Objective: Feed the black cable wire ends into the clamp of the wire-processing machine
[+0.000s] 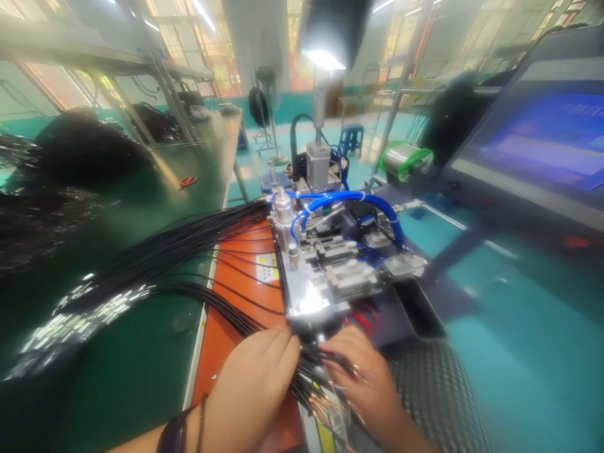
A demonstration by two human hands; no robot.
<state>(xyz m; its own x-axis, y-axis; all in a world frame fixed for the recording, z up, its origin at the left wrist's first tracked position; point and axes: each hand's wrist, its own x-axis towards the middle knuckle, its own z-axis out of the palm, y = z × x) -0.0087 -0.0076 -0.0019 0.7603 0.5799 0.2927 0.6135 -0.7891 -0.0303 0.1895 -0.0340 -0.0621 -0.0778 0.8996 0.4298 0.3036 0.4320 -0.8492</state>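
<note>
— Item held?
— A bundle of black wires (189, 258) is grasped near the fingertips by the left hand (250, 384) and the right hand (358, 377), both closed around it. The bundle is laid across an orange panel (240, 296) and is led to a pneumatic bench machine (330, 251) fitted with blue tubing (349, 200).

— Obscured?
— The wires are partly covered by both hands. Fine coloured strands (325, 402) below the right hand are too blurred to be itemised. Where the wires meet the machine cannot be made out. A monitor (533, 138) is cut off at the right edge, its screen unreadable.
</note>
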